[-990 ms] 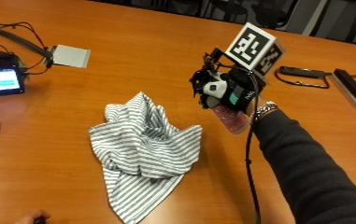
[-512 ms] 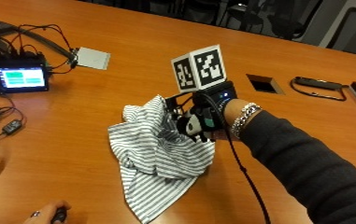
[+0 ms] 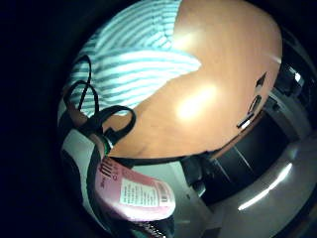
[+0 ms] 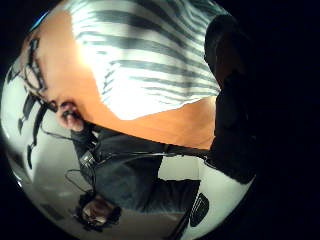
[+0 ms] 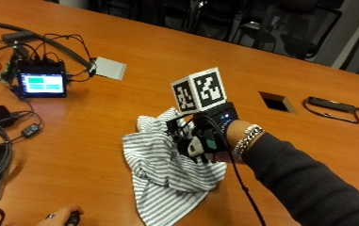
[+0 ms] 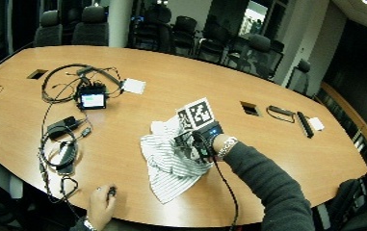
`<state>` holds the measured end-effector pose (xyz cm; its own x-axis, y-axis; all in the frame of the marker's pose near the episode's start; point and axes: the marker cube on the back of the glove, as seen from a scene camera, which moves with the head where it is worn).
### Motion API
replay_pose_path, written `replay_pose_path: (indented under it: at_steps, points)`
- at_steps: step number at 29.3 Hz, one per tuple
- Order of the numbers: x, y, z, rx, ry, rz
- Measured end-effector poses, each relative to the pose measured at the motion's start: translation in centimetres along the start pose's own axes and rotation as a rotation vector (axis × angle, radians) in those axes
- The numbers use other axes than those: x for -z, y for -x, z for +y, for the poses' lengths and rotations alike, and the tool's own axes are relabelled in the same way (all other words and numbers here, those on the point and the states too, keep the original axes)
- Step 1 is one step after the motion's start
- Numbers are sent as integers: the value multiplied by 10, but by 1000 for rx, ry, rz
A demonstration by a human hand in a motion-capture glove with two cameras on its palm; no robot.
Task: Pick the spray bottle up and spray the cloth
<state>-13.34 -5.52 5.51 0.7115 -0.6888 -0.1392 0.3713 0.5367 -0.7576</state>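
A grey-and-white striped cloth lies crumpled on the wooden table. My gloved right hand hovers low over the cloth's right part, fingers curled round the spray bottle. In the outside view the hand hides most of the bottle. The little finger side palm view shows its pink labelled body close to the palm, with the cloth beyond it. The cloth also fills much of the thumb side palm view. The wide view shows the hand over the cloth.
A small lit screen with several cables sits at the left, a white pad beside it. A table cutout and a black looped item lie at the right. A bare hand rests at the near edge.
My hand with the bottle has come from the cloth's right side, held higher, to low over the cloth. The outside camera has shifted too.
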Motion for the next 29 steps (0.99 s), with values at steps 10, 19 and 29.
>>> replay_pose_path:
  at_steps: [10,19,29]
  points:
    - [49,71,51,411,-448,-348]
    - [73,132,12,789,-891,-891]
    - [40,171,-27,743,-1223,-1025]
